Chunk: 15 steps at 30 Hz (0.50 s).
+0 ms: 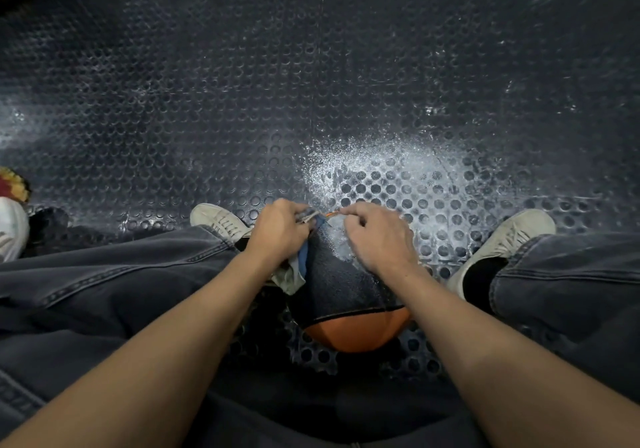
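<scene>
Between the two hands: a dark-covered orange object (343, 285) lies on the studded mat (311, 101). Its far end sits under both sets of fingertips.
Left hand (280, 233): closed around a bunched rag (294, 274), which hangs out below the palm. The knuckles sit against the object's left edge.
Right hand (377, 236): fingers curled, thumb and forefinger apparently pinching the far edge. What exactly sits in the pinch is too small to tell.
Long axis: runs from below the wrists out to the fingertips, with the far end leaning slightly towards the left hand.
Pointing: the bare orange end (356, 333) faces back towards the person, behind both wrists. The dark, powder-dusted end points away.
Step in hand: probably working at the far edge, one hand to each side.
Doing it well: the right-hand pinch should stay small and close to the left fingertips. Pulls should follow the long axis so the rounded end does not roll. The rag should stay clear of the edge being worked.
Beyond the right hand: white powder (381, 160) is scattered over the mat, so grip there may slip.
</scene>
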Each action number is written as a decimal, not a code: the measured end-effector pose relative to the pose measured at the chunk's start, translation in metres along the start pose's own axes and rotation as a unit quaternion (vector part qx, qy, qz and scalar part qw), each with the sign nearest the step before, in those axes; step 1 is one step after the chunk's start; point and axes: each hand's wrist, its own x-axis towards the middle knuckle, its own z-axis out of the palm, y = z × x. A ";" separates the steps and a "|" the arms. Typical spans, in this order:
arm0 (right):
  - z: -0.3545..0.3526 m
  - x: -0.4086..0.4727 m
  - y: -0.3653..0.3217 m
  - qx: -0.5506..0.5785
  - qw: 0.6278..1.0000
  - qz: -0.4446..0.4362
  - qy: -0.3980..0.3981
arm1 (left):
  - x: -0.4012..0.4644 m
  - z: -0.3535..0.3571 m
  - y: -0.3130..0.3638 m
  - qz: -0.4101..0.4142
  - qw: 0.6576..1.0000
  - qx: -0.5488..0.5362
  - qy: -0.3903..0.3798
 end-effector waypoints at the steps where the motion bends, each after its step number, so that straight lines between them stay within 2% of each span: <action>1: -0.001 0.000 -0.001 -0.006 1.000 0.005 0.007 | -0.001 -0.001 0.000 0.010 1.000 -0.003 -0.015; 5: -0.008 0.002 0.002 0.010 1.000 0.008 -0.028 | -0.032 -0.007 0.001 0.113 0.992 -0.021 -0.053; 8: -0.008 0.003 -0.001 0.011 0.999 -0.012 -0.047 | -0.009 0.000 -0.003 0.039 0.999 -0.007 -0.009; 10: -0.006 0.001 -0.005 -0.002 0.999 -0.001 -0.034 | 0.000 0.008 -0.002 0.007 0.999 0.041 0.025; 13: -0.011 -0.002 -0.003 -0.008 1.000 0.007 -0.016 | -0.016 0.011 0.000 0.099 0.994 0.045 0.023; 15: -0.016 -0.002 0.000 -0.003 0.999 -0.003 -0.044 | -0.032 0.007 -0.004 0.152 0.988 0.029 -0.006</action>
